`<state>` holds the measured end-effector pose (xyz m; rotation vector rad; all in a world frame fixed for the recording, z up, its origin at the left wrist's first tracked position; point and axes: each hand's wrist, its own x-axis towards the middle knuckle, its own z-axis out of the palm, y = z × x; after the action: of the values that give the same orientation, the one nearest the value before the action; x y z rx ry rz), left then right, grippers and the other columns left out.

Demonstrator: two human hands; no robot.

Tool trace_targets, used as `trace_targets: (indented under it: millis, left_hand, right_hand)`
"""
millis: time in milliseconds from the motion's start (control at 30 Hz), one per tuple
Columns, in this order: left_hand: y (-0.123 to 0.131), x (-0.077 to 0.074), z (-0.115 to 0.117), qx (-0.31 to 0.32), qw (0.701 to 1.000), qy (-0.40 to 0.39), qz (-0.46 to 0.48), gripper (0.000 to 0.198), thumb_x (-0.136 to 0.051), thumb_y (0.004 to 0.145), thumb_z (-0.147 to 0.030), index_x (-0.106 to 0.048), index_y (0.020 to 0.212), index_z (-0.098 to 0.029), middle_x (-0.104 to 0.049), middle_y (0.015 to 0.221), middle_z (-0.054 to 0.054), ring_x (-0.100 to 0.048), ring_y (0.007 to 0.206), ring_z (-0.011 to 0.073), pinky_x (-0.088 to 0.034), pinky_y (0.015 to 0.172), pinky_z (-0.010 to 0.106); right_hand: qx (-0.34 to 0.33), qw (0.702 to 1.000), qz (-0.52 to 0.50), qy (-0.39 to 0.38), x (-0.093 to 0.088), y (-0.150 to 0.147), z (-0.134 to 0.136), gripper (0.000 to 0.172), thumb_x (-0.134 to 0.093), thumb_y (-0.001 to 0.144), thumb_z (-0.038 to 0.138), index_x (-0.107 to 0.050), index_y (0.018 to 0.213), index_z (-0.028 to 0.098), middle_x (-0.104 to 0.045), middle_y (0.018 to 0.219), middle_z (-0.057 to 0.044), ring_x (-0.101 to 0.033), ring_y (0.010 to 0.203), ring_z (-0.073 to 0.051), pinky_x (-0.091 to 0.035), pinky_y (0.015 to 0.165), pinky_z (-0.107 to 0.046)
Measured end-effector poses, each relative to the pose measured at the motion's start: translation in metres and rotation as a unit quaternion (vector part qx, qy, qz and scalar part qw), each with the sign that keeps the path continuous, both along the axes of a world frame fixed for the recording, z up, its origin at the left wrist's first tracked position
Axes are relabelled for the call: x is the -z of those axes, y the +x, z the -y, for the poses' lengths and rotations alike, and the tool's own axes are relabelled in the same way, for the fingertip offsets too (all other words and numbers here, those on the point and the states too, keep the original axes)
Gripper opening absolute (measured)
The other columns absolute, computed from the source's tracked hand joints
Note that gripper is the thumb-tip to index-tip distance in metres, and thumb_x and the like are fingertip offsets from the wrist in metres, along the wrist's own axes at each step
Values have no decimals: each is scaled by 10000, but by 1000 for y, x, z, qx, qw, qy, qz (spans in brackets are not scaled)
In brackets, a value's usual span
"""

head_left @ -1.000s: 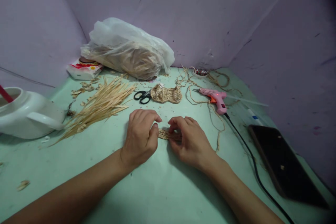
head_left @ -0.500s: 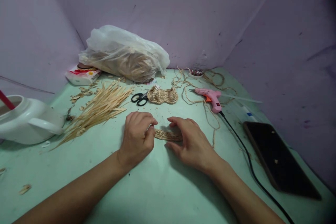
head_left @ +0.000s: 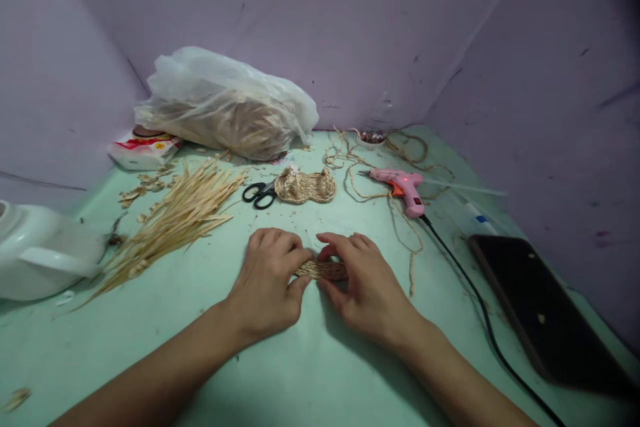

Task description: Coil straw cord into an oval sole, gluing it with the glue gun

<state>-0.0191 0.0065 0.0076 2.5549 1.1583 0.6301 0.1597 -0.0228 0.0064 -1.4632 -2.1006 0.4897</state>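
Observation:
A short strip of braided straw-coloured cord (head_left: 321,269) lies between my hands, low over the pale green table. My left hand (head_left: 271,280) pinches its left end, thumb on the near side and fingers on the far side. Around the right end curls my right hand (head_left: 369,283), thumb and fingertips on opposite edges. My palms hide both ends of the strip. Beyond the hands sits a coiled woven cord piece (head_left: 311,188), narrower in its middle, with raised loops. Black-handled scissors (head_left: 260,195) touch its left side.
To the right lie a pink glue gun (head_left: 407,188) with a black cord, loose twine (head_left: 367,195) and a dark phone (head_left: 540,307). On the left are dry straw strips (head_left: 175,213) and a white watering can (head_left: 45,250). A plastic bag (head_left: 230,107) rests against the wall.
My left hand's fingers and thumb have moved onto the strip's left part. My right hand has closed in on the other end. The view has shifted slightly right.

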Motion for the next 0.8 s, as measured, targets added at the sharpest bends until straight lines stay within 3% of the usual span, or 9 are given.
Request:
trace_targets:
  millis: [300, 467, 600, 800]
  left_hand:
    - [5, -4, -2, 19, 999, 11, -31, 122, -558, 753, -142, -647, 831, -172, -589, 841, 61, -476, 868, 241, -342, 858, 476]
    - [-4, -1, 0, 26, 995, 80, 43, 266, -584, 781, -206, -627, 1031, -129, -595, 943, 108, -497, 877, 248, -363, 841, 472]
    - [-2, -2, 6, 35, 990, 122, 56, 181, -549, 789, -148, -642, 943, -130, -588, 837, 83, -498, 799, 214, -350, 866, 481]
    - [11, -1, 11, 45, 993, 112, -9, 197, -499, 815, -135, -649, 943, -140, -598, 777, 70, -495, 756, 212, -356, 834, 473]
  right_hand:
    - [10, 1000, 6, 4, -2, -1, -2, 514, -621, 712, 111, -468, 1196, 186, -679, 936, -40, -571, 890, -231, -389, 893, -480]
    - [25, 999, 20, -15, -11, 34, 1, 378, -662, 722, 197, -574, 1089, 191, -656, 1045, -78, -581, 957, -254, -440, 846, -435]
    - [19, 998, 4, -55, -10, 57, 9, 310, -669, 742, 228, -613, 1046, 206, -653, 1015, -65, -589, 932, -228, -451, 812, -385]
    - [-8, 999, 40, -28, -6, 48, 12, 252, -682, 764, 216, -657, 1014, 193, -677, 925, -57, -569, 888, -226, -387, 826, -413]
